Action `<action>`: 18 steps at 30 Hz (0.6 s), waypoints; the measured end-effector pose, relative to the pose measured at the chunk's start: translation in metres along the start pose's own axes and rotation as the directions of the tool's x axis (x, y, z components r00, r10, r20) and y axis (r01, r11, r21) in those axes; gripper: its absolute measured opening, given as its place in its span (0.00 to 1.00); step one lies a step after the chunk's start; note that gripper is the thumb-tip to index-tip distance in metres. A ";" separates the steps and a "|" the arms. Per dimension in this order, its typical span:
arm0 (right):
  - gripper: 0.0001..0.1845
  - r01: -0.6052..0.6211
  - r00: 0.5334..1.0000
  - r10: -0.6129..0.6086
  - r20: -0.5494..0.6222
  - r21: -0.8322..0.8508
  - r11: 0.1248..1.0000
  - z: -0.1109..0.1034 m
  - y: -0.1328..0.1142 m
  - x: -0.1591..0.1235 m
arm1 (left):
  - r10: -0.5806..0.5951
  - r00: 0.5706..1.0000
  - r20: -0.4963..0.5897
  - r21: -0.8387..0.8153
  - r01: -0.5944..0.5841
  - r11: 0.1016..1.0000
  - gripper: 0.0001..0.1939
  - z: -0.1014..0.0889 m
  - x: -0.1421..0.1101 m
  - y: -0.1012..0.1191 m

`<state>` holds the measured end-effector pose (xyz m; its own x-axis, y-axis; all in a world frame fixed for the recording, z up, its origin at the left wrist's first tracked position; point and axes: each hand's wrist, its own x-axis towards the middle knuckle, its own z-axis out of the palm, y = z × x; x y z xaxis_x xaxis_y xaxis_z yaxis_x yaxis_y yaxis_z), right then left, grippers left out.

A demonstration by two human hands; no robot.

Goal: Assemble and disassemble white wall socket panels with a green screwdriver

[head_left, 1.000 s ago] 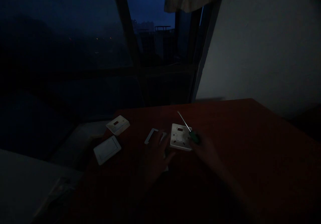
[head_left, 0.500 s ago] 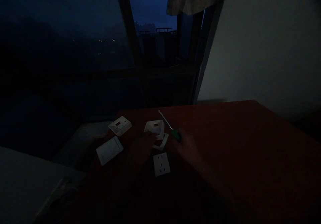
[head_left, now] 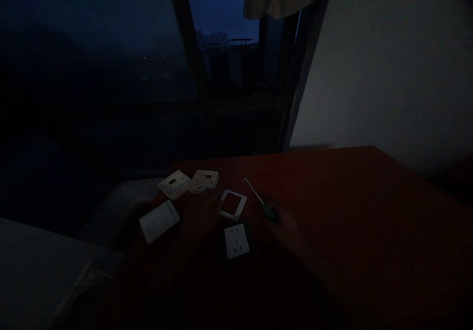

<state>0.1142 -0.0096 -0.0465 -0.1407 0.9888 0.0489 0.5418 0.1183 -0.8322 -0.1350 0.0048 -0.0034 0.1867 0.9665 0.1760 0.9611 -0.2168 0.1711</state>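
Dim light makes the fingers hard to make out. My left hand (head_left: 203, 209) is closed at the near edge of a white mounting box (head_left: 203, 181), covering its near right corner. Right of that hand lies a white square frame (head_left: 239, 209) with an open middle. My right hand (head_left: 286, 226) is wrapped round the green handle of a screwdriver (head_left: 254, 191), whose shaft points away and to the left. Between my forearms a white socket panel (head_left: 237, 241) lies with its slots facing up.
Beside the held box sits a second white mounting box (head_left: 179, 192). A white rectangular plate (head_left: 159, 221) lies nearer at the left. All this is on a reddish-brown table (head_left: 332, 187), with a window (head_left: 148, 98) behind and a pale wall (head_left: 388, 74) at right.
My left hand has moved left with the mounting box, which is now beside the other box. The frame is now uncovered. My right hand and screwdriver have shifted slightly right and nearer.
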 end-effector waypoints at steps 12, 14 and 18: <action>0.02 -0.019 1.000 0.020 -0.009 0.055 0.998 0.000 0.000 -0.001 | 0.031 0.997 0.070 -0.110 -0.023 0.994 0.22 0.009 0.000 0.020; 0.02 -0.021 1.000 0.022 -0.006 0.061 0.998 0.001 0.001 -0.001 | 0.041 0.997 0.061 -0.100 -0.034 0.994 0.23 0.012 0.003 0.022; 0.03 -0.019 1.000 0.019 -0.004 0.071 0.997 0.001 0.001 -0.001 | 0.099 0.991 0.094 -0.129 -0.086 0.988 0.25 0.016 0.011 0.027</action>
<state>0.1141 -0.0107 -0.0478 -0.1269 0.9913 0.0348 0.4845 0.0926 -0.8699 -0.1043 0.0117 -0.0122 0.2989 0.9490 0.1003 0.9071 -0.3152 0.2790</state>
